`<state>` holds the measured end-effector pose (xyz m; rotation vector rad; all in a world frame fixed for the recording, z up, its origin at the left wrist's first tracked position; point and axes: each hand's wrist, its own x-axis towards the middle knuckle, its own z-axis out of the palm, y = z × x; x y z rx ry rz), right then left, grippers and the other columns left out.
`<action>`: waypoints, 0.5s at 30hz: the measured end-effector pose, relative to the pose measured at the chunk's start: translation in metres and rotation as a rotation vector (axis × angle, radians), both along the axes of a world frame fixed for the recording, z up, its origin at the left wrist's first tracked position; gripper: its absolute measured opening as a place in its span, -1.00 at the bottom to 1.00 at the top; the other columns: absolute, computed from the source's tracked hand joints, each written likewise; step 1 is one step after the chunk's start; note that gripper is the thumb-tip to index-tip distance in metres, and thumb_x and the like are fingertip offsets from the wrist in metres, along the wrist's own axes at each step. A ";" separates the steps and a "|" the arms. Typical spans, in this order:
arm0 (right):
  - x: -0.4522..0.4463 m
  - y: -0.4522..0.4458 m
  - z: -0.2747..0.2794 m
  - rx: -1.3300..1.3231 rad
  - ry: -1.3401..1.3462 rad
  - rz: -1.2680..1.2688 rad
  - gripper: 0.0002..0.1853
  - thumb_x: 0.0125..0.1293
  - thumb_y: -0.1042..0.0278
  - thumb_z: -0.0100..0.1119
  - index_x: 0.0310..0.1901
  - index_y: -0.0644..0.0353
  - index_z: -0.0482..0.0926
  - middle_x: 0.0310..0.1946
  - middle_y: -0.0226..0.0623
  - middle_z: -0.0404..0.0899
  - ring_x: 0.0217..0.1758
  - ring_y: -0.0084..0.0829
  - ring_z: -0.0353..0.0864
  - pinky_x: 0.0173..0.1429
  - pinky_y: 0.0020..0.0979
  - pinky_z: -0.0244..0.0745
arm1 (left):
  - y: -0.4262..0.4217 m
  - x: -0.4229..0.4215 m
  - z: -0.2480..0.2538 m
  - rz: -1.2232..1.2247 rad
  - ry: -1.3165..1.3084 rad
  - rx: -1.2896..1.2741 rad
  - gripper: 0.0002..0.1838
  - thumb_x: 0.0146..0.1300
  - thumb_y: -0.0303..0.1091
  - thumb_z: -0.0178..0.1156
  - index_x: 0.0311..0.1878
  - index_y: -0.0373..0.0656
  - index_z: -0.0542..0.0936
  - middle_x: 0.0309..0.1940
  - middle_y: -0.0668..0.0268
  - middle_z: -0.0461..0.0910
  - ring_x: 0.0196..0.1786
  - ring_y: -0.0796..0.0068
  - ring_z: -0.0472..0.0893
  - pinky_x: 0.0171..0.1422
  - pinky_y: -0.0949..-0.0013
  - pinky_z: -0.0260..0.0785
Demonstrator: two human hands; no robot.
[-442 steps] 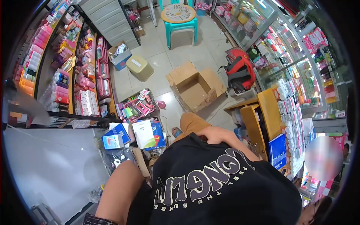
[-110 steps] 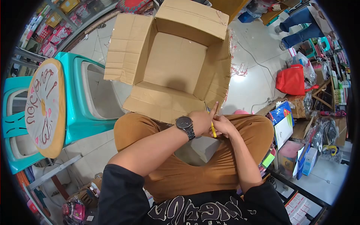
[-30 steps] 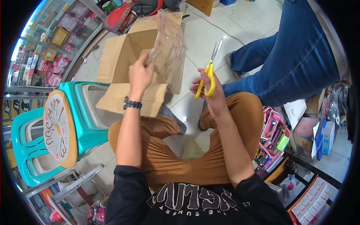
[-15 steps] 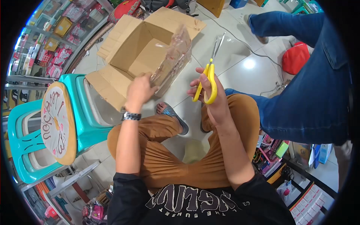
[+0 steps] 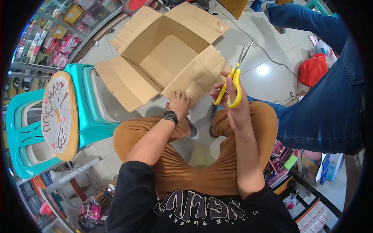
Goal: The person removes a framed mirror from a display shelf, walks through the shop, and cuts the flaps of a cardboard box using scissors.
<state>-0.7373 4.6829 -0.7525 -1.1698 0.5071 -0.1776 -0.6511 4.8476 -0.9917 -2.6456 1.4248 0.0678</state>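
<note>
My right hand point(image 5: 235, 101) holds a pair of yellow-handled scissors point(image 5: 233, 88) upright, thumb and fingers about the handles. The metal blades point up and away, slightly apart. In front of me stands a cardboard box point(image 5: 167, 58), its flaps spread out and its inside in view. My left hand point(image 5: 179, 104), with a dark watch point(image 5: 170, 116) on the wrist, grips the near flap point(image 5: 200, 77) by its edge. The fingers rest on top of the cardboard; part of the grasp underneath is hidden.
Teal plastic stools point(image 5: 83, 112) and a round lettered seat cushion point(image 5: 59, 116) are at my left, near glass shelves of goods. A person in blue jeans point(image 5: 318, 120) is close on my right. A cable point(image 5: 256, 44) crosses the tiles towards a red bag point(image 5: 313, 70).
The near flap, upright with shiny tape on it before, now lies folded outward. My left hand has moved right with it. The scissors have shifted slightly right in my right hand.
</note>
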 end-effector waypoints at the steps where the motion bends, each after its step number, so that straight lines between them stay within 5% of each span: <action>1: -0.001 0.000 -0.001 0.003 0.000 0.003 -0.45 0.49 -0.05 0.01 0.27 0.23 0.31 -0.18 -0.26 0.47 -0.17 -0.44 0.56 0.00 -0.47 0.42 | -0.003 0.008 0.003 0.010 0.034 -0.029 -0.30 0.14 -0.13 0.23 0.34 -0.19 0.33 0.04 0.05 0.51 -0.04 0.09 0.51 0.13 0.14 0.32; 3: -0.002 0.000 -0.004 -0.016 -0.001 0.020 -0.47 0.50 -0.03 0.01 0.26 0.24 0.32 -0.19 -0.25 0.48 -0.17 -0.43 0.57 0.00 -0.47 0.43 | -0.016 0.030 0.044 0.023 0.079 -0.107 -0.32 0.17 -0.12 0.23 0.31 -0.23 0.35 0.05 0.02 0.51 -0.05 0.06 0.51 0.14 0.17 0.34; 5: -0.004 -0.001 -0.004 -0.036 -0.002 0.037 -0.48 0.51 -0.01 0.00 0.26 0.25 0.32 -0.19 -0.24 0.48 -0.17 -0.43 0.58 0.00 -0.46 0.44 | -0.022 0.044 0.082 0.337 -0.020 -0.264 -0.35 0.16 -0.11 0.25 0.25 -0.27 0.38 0.09 0.05 0.51 0.03 0.07 0.54 0.11 0.12 0.37; 11: -0.004 0.000 0.003 -0.059 0.005 0.065 -0.49 0.52 0.00 0.00 0.25 0.27 0.33 -0.20 -0.23 0.49 -0.18 -0.42 0.60 0.00 -0.46 0.48 | 0.002 0.060 0.063 0.680 0.184 -0.309 -0.38 0.09 -0.05 0.33 0.14 -0.23 0.45 0.01 0.08 0.60 0.03 0.05 0.60 0.02 0.07 0.43; 15: -0.007 -0.002 0.000 -0.084 0.006 0.070 -0.47 0.50 -0.02 0.01 0.25 0.29 0.33 -0.22 -0.23 0.49 -0.19 -0.43 0.61 -0.02 -0.48 0.51 | 0.000 0.050 0.064 0.612 0.478 0.041 -0.59 0.24 -0.14 0.19 0.06 -0.18 0.47 -0.17 0.06 0.68 -0.10 -0.01 0.67 -0.10 0.02 0.49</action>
